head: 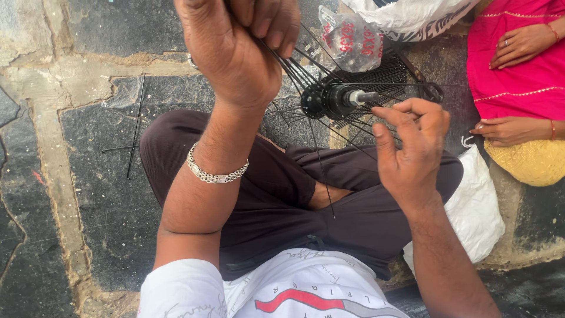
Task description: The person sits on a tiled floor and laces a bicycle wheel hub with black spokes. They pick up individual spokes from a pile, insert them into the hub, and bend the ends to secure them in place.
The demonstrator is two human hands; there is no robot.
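Spokes (294, 68) already fanned from the black wheel hub (329, 100) above my lap; my left hand (235, 47) was closed on a gathered bunch, my right hand (412, 147) half open, fingers (385, 112) just beside the axle. No rim showed, loose spokes (136, 126) lay on the stone floor (88, 35) at left: lacing seemed far from done.

Left hand (238, 44) grips spoke bundle (294, 65); right hand (412, 147) beside black hub (332, 99).

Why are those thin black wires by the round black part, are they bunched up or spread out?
Both. The spokes are bunched in the left hand and fan out at the hub. The right hand is open beside it.
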